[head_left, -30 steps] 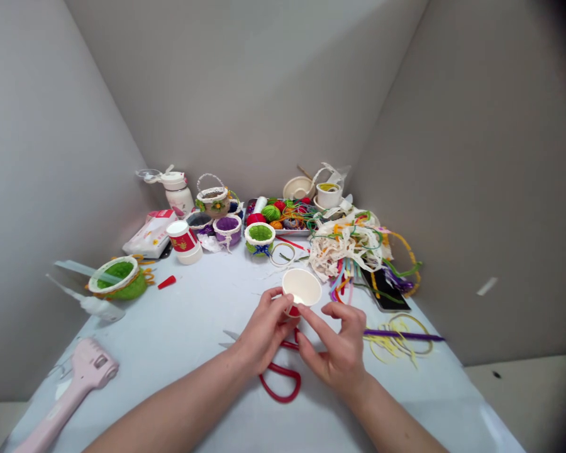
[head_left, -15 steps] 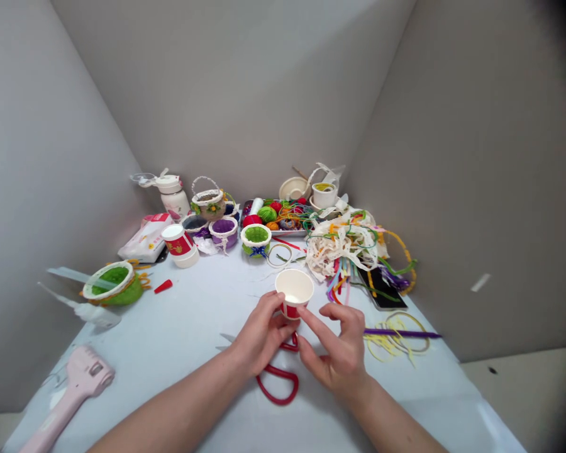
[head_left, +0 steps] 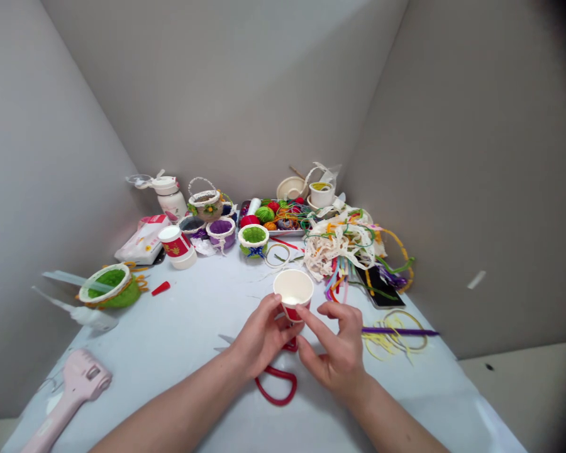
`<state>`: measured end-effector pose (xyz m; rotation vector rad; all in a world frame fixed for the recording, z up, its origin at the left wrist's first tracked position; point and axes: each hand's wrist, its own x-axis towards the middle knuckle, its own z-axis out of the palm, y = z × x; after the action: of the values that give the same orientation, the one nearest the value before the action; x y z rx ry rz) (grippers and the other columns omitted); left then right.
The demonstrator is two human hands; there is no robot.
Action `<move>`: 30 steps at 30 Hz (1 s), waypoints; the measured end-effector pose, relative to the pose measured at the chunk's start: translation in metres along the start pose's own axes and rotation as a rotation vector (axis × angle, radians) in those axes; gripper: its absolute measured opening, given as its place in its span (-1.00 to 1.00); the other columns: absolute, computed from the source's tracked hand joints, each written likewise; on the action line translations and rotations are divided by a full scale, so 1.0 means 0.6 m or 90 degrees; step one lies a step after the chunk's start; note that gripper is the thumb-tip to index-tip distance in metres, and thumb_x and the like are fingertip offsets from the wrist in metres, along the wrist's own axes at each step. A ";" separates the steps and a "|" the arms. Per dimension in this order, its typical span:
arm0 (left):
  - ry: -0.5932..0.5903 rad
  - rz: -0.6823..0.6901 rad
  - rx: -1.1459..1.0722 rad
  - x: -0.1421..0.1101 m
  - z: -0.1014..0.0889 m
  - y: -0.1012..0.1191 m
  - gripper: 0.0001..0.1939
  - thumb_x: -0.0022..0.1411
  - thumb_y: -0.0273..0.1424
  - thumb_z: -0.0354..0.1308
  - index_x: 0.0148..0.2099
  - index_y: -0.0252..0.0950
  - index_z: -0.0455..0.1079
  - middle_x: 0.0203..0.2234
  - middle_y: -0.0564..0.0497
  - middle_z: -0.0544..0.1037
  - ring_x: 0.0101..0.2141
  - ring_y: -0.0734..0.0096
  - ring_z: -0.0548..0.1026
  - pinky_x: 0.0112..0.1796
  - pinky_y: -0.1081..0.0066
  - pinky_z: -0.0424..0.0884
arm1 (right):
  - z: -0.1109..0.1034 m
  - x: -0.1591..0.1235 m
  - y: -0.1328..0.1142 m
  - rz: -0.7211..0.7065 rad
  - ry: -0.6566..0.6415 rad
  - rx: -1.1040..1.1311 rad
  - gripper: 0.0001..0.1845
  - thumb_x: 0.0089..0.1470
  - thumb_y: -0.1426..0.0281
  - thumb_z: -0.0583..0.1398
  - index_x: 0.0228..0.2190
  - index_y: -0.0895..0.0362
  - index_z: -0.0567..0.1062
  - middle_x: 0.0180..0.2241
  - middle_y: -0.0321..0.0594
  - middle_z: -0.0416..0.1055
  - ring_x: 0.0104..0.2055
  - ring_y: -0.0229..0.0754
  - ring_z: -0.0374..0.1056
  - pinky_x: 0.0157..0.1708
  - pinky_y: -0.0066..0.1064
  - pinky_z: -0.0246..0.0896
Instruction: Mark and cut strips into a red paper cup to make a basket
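Observation:
My left hand (head_left: 263, 336) is closed round the left side and base of a small red and white paper cup (head_left: 293, 288), its open mouth tilted toward me. My right hand (head_left: 336, 346) has its fingers apart; the index fingertip touches the cup's red front, and the thumb is off the cup. Under my left hand lies a pair of red-handled scissors (head_left: 283, 397) on the table, blades pointing left and part of the handles hidden. Nothing shows in the grasp of my right hand.
At left lie a pink glue gun (head_left: 78, 384), a glue bottle (head_left: 92, 316) and a green basket (head_left: 127, 292). Stacked paper cups (head_left: 175, 244) stand farther back. A tray of yarn balls (head_left: 287, 233), a lace heap (head_left: 327, 246), a phone (head_left: 390, 296) and a purple stick (head_left: 400, 331) are beyond and right.
The cup has tilted a little, showing more of its red side. My right index finger stays at its front. The whole view has shifted slightly.

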<state>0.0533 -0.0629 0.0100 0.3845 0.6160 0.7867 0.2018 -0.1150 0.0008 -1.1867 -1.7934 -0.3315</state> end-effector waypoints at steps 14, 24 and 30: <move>-0.091 -0.015 -0.034 0.005 -0.008 0.005 -0.67 0.23 -0.29 0.17 0.01 -0.31 0.43 -0.06 -0.15 0.55 -0.16 0.27 0.52 -0.04 0.26 0.42 | -0.006 0.002 0.003 0.019 0.017 0.025 -0.32 0.06 0.44 0.21 0.22 -0.07 0.30 -0.15 -0.14 0.20 -0.15 -0.04 0.23 -0.17 -0.16 0.20; -0.129 -0.042 -0.061 0.014 -0.021 0.005 -0.68 0.22 -0.28 0.16 -0.03 -0.33 0.44 -0.13 -0.14 0.58 -0.16 0.27 0.53 0.03 0.21 0.37 | -0.010 -0.002 0.000 0.017 0.022 0.055 -0.33 0.07 0.45 0.20 0.22 -0.05 0.30 -0.15 -0.12 0.19 -0.14 -0.04 0.21 -0.17 -0.13 0.21; -0.150 -0.049 -0.058 0.017 -0.026 0.006 -0.62 0.25 -0.27 0.12 0.04 -0.37 0.42 -0.12 -0.17 0.58 -0.12 0.22 0.53 0.05 0.16 0.36 | -0.013 -0.002 0.005 0.040 0.029 0.063 -0.33 0.08 0.44 0.19 0.23 -0.07 0.28 -0.16 -0.13 0.18 -0.15 -0.05 0.20 -0.20 -0.13 0.23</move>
<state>0.0467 -0.0512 -0.0038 0.3614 0.3710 0.6810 0.2088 -0.1192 0.0032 -1.1538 -1.7089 -0.2284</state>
